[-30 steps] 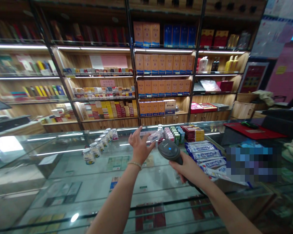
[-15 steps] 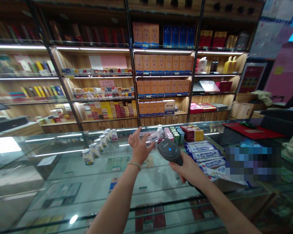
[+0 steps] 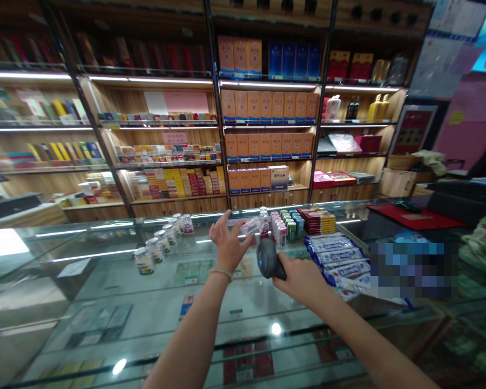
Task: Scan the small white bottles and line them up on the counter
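My left hand (image 3: pixel 229 246) is over the glass counter and pinches a small clear bottle (image 3: pixel 251 225) between thumb and finger, with the bottle tilted sideways. My right hand (image 3: pixel 302 278) is wrapped round the handle of a dark handheld scanner (image 3: pixel 268 259), which shows a small blue light. The scanner's head is just below and right of the bottle. Behind them stands an upright bottle (image 3: pixel 263 216), beside rows of small pink, green and blue tubes (image 3: pixel 291 229). To the left, several white-capped jars (image 3: pixel 144 261) form a slanting row.
Red and yellow packets (image 3: pixel 316 221) are stacked right of the tubes. Blue and white packages (image 3: pixel 339 256) lie nearer my right arm. A red mat (image 3: pixel 415 216) is on the far right counter. Shelves with orange boxes (image 3: pixel 269 146) stand behind the glass counter (image 3: pixel 146 319).
My right hand has turned the scanner and moved it slightly down and left, so its head now faces more to the left. My left hand still holds the bottle.
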`<state>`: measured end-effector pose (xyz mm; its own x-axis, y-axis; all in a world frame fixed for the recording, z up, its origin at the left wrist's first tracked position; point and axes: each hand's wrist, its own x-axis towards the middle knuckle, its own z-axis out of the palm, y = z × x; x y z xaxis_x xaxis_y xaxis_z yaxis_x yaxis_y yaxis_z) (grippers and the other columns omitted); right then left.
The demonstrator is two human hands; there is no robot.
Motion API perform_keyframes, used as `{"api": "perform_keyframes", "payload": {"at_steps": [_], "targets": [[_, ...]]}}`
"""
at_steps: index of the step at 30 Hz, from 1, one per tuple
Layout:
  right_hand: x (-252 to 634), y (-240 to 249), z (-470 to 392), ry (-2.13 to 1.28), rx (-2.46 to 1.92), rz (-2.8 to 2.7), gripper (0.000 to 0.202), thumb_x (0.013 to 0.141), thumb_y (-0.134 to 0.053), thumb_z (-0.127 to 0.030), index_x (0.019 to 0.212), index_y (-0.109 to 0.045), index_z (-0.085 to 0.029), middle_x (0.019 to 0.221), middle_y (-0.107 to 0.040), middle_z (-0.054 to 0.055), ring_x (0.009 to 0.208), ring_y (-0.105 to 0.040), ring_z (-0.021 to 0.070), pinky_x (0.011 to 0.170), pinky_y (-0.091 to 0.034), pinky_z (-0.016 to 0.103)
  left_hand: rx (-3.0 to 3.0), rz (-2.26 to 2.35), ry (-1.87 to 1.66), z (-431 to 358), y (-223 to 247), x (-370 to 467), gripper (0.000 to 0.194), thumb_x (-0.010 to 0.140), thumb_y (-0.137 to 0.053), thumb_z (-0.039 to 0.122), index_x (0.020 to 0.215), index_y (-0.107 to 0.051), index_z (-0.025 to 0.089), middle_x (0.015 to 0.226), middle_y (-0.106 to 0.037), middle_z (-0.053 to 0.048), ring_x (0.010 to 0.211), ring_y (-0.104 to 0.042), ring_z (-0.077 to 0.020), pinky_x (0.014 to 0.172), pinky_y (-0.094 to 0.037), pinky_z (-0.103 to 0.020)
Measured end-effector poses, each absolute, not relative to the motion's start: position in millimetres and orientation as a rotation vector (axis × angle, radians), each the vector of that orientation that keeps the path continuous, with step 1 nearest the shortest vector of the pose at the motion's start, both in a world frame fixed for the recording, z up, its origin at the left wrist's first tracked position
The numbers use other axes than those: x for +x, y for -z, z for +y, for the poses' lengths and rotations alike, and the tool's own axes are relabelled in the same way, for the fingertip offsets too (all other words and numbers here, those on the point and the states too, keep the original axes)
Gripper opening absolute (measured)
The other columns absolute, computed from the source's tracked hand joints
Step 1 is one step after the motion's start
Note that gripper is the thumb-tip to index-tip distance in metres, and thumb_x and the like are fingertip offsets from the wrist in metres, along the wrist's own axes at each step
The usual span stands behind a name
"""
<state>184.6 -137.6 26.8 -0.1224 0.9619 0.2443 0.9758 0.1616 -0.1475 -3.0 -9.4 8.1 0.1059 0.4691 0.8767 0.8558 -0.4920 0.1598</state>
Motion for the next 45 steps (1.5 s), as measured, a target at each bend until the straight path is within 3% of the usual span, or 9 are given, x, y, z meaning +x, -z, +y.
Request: {"api": "perform_keyframes", "payload": {"at_steps": [2,4,7,9,16,21,29,34,45], "targets": [[183.4,-20.0,-133.7,0.105,-1.866,-2.190,0.029,0.087,-0.056,-0.033,0.111,-0.062,-0.018,0.098,-0.077,0.012,0.086,-0.074,0.0298,0.073,-0.053,0.036,-2.001,-1.286,1.350,-9.2,-8.0,-3.2,0.038,0.079,-0.077,0.043,0.114,-0.070,0.027,0.154,-0.041,-0.014,0.141,-0.039,-0.0346,0.117,-0.023,-0.057],[183.8,-12.8,-129.6,0.138,-1.810,-2.195,0.032,0.085,-0.059,-0.030,0.114,-0.063,-0.017,0.120,-0.072,0.016,0.108,-0.070,0.0316,0.084,-0.055,0.040,-1.996,-1.285,1.350,-9.1,-7.9,-3.0,0.038,0.079,-0.077,0.042,0.113,-0.070,0.027,0.154,-0.041,-0.014,0.141,-0.039,-0.0348,0.117,-0.023,-0.057],[186.0,-2.3,-123.4,0.227,-1.694,-2.206,0.041,0.081,-0.066,-0.030,0.118,-0.064,-0.013,0.154,-0.046,0.018,0.140,-0.045,0.0367,0.106,-0.045,0.050,-2.005,-1.287,1.353,-8.9,-7.8,-2.5,0.038,0.080,-0.077,0.041,0.114,-0.070,0.027,0.155,-0.040,-0.014,0.141,-0.039,-0.0353,0.117,-0.023,-0.057],[187.3,3.5,-119.9,0.277,-1.651,-2.214,0.042,0.079,-0.069,-0.031,0.117,-0.065,-0.012,0.160,-0.035,0.017,0.146,-0.035,0.0398,0.113,-0.037,0.057,-2.010,-1.288,1.358,-8.9,-7.7,-2.2,0.038,0.080,-0.077,0.040,0.115,-0.069,0.028,0.155,-0.040,-0.013,0.141,-0.039,-0.0348,0.117,-0.024,-0.057],[188.7,12.6,-115.5,0.333,-1.595,-2.252,0.039,0.078,-0.073,-0.033,0.109,-0.069,-0.011,0.162,-0.030,0.019,0.149,-0.027,0.0423,0.116,-0.029,0.063,-1.997,-1.286,1.350,-9.0,-7.2,-2.2,0.039,0.079,-0.077,0.041,0.115,-0.069,0.028,0.153,-0.043,-0.013,0.140,-0.040,-0.0328,0.117,-0.025,-0.056],[190.7,11.1,-116.4,0.290,-1.599,-2.302,0.042,0.082,-0.069,-0.037,0.114,-0.067,-0.011,0.163,-0.028,0.018,0.150,-0.024,0.0419,0.116,-0.028,0.065,-2.003,-1.287,1.335,-8.1,-6.4,-2.5,0.039,0.079,-0.077,0.041,0.114,-0.069,0.027,0.153,-0.042,-0.014,0.141,-0.039,-0.0333,0.117,-0.025,-0.056],[194.8,1.4,-122.2,0.232,-1.558,-2.403,0.071,0.090,-0.047,-0.072,0.124,-0.065,-0.012,0.166,-0.020,0.018,0.154,-0.013,0.0402,0.116,-0.017,0.073,-2.003,-1.289,1.337,-8.9,-6.7,-2.0,0.040,0.079,-0.078,0.042,0.115,-0.069,0.028,0.154,-0.042,-0.013,0.141,-0.040,-0.0344,0.117,-0.024,-0.056],[195.3,-4.1,-121.5,0.267,-1.561,-2.389,0.071,0.093,-0.039,-0.073,0.123,-0.067,-0.015,0.165,-0.023,0.017,0.154,-0.014,0.0376,0.118,-0.011,0.072,-2.009,-1.293,1.332,-8.8,-6.7,-2.6,0.040,0.079,-0.077,0.041,0.116,-0.069,0.027,0.154,-0.042,-0.014,0.141,-0.039,-0.0345,0.117,-0.024,-0.056],[200.0,-9.5,-114.8,0.179,-1.593,-2.374,0.073,0.094,-0.033,-0.074,0.125,-0.067,-0.017,0.163,-0.027,0.018,0.154,-0.018,0.0360,0.118,-0.015,0.070,-2.035,-1.313,1.340,-9.7,-8.1,-2.0,0.039,0.080,-0.077,0.041,0.115,-0.070,0.025,0.155,-0.041,-0.015,0.141,-0.039,-0.0353,0.118,-0.022,-0.056]]}}
